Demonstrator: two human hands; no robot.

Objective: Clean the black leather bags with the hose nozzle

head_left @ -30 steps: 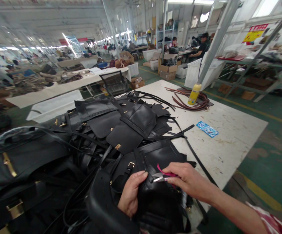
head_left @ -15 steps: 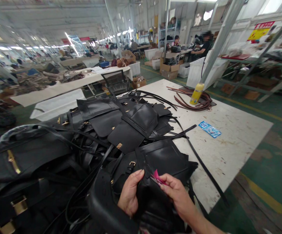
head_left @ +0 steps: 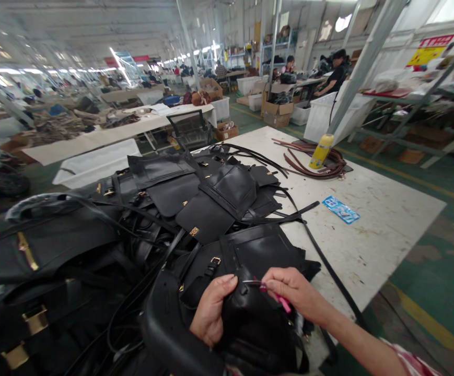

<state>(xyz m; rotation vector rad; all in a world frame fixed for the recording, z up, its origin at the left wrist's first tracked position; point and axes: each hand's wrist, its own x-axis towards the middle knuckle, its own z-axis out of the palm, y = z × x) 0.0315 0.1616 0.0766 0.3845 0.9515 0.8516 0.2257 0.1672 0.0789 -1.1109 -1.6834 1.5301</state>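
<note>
A black leather bag (head_left: 250,334) lies close in front of me, its upper part bunched between my hands. My left hand (head_left: 213,308) is closed on the bag, with the thumb on top and the other fingers partly hidden behind the leather. My right hand (head_left: 295,292) grips a pink-handled tool (head_left: 285,303) with a thin metal tip. That tip points left and lies at a small tab on the bag, near my left thumb. Whether it touches the leather I cannot tell. A curved black strap (head_left: 167,324) arches beside my left wrist.
Black bags and flaps with gold fittings (head_left: 201,219) pile up left and ahead. On the white table (head_left: 391,209) lie a blue packet (head_left: 341,209), a yellow bottle (head_left: 321,151) and brown straps (head_left: 305,169). A long black strap (head_left: 330,269) crosses the right edge. People work farther back.
My right hand has turned and shifted slightly right, so the tool's metal tip now lies nearly level and its pink handle shows below the hand. My left hand keeps its hold on the bag.
</note>
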